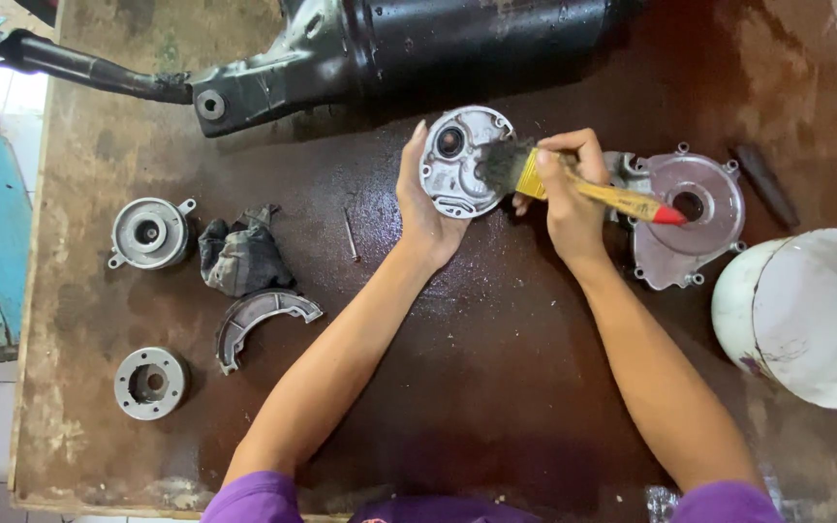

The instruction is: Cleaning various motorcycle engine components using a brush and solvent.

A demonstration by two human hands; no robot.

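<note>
Left hand: the left hand (425, 199) is being closed around the edge of a round grey metal cover plate (460, 161), which is being held tilted, just above the stained wooden workbench (496, 368), near its far middle.
Right hand: the right hand (568, 190) is being clenched around the yellow handle of a paintbrush (573, 183); its dark bristles are being pressed against the right side of the plate's face.
Surroundings, right: a larger grey engine cover (695, 221) is being left flat just beyond the right hand, partly under the brush's red handle tip; a white bucket (811, 315) is being kept at the bench's right edge.
Surroundings, left: two round metal housings (150, 232) (150, 383), a crumpled dark rag (239, 257), a curved brake shoe (262, 320) and a thin nail-like pin (349, 235) are being left well apart from the hands.
Far edge: a black exhaust pipe assembly (409, 48) is being laid across the bench.
Risk, grip: the plate is probably being gripped only at one edge, so a firm brush stroke could be twisting it loose and dropping it onto the bench.
Risk, spatter: grime could be flicked from the bristles onto the engine cover close by.
</note>
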